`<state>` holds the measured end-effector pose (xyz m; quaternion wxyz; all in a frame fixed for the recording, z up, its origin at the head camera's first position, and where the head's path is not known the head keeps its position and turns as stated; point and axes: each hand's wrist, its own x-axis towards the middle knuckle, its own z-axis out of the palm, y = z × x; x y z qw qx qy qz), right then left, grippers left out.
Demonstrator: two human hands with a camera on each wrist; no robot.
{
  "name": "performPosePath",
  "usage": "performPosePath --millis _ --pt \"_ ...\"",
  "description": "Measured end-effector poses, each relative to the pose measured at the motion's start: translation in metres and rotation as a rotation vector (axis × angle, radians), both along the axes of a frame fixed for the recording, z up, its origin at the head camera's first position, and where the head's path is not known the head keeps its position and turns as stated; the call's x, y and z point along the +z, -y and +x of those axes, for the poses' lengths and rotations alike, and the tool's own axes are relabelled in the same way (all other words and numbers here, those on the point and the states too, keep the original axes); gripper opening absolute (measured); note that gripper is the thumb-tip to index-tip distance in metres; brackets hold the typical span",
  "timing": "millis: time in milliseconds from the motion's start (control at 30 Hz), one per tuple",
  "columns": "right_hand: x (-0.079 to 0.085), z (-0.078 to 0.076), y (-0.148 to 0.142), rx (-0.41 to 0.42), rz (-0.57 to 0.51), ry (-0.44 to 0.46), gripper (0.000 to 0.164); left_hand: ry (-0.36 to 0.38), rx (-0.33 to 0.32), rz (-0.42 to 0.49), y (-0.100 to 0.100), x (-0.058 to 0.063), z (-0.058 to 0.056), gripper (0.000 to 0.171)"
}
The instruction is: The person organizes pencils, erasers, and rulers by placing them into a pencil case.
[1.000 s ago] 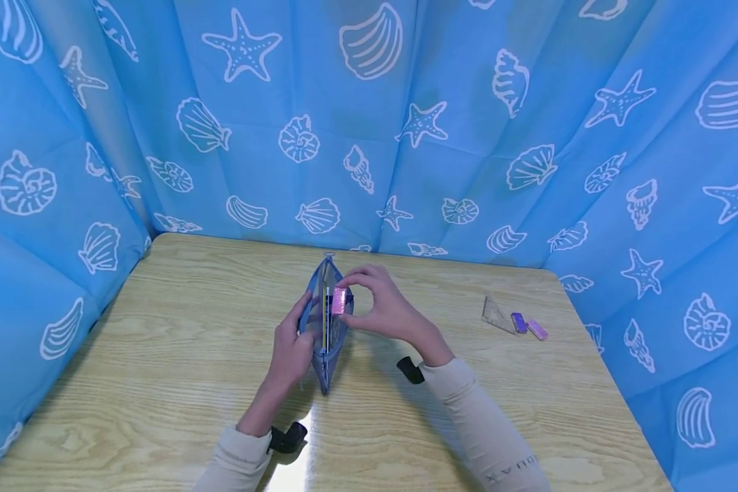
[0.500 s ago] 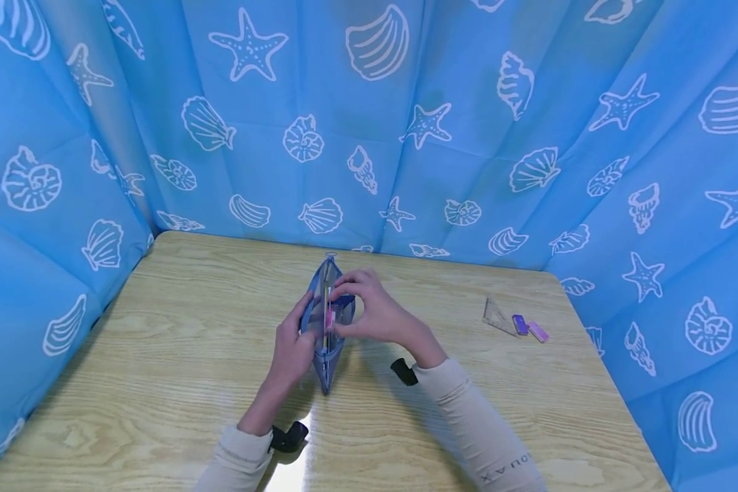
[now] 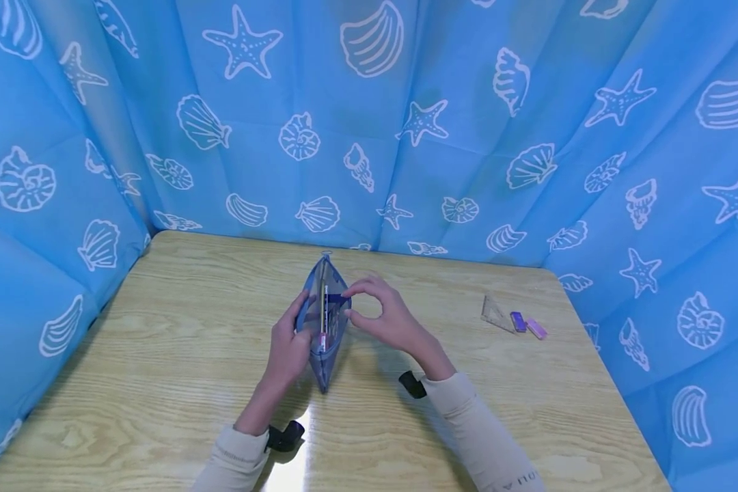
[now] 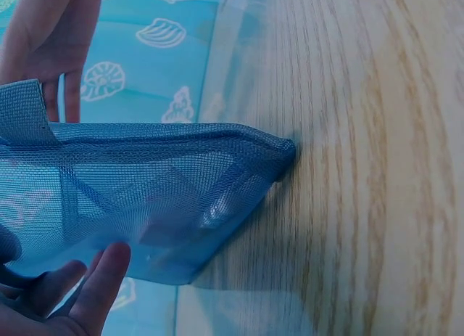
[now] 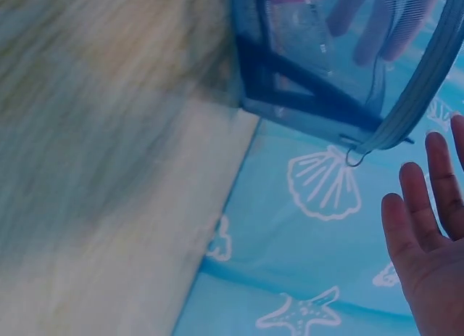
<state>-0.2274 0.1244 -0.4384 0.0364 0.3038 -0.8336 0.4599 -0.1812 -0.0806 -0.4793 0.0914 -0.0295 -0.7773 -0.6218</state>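
Can count one blue mesh pouch (image 3: 324,369), two hands, two black wrist cameras, one clear set square (image 3: 495,316), one purple block (image 3: 518,322) and one pink block (image 3: 536,329). Can make out one metal ring (image 3: 326,253) at the pouch's far tip, one pink item (image 3: 323,342) near its near end, and several slim, pencil-like items (image 3: 324,307) lengthwise inside, too bunched to number. As for the pouch: stands on the wooden table (image 3: 160,369), mouth upward and spread wide, directly between the two hands, with its long axis pointing away from the person. With the left hand (image 3: 288,345): grips the pouch's left wall, by fingers laid along the outside and a thumb hooked over the rim. With the right hand (image 3: 384,311): hangs at the pouch's right rim, loosely rounded, with a clear gap from thumb to index fingertip and nothing seen in between; cannot tell for certain about contact with the rim. Well apart on the right, sit close together in a short row: set square, purple block, pink block. Behind the table, hangs one blue curtain (image 3: 369,102) printed with white shells and starfish.
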Motion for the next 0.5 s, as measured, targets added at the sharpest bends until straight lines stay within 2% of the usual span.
performPosePath --millis 267,500 --pt "-0.014 0.007 -0.022 -0.078 -0.053 -0.006 0.023 0.014 -0.01 0.001 -0.002 0.001 0.001 0.079" --pt "-0.023 0.012 -0.048 -0.161 -0.054 0.029 0.018 0.024 -0.009 -0.011 -0.004 0.003 0.002 0.08"
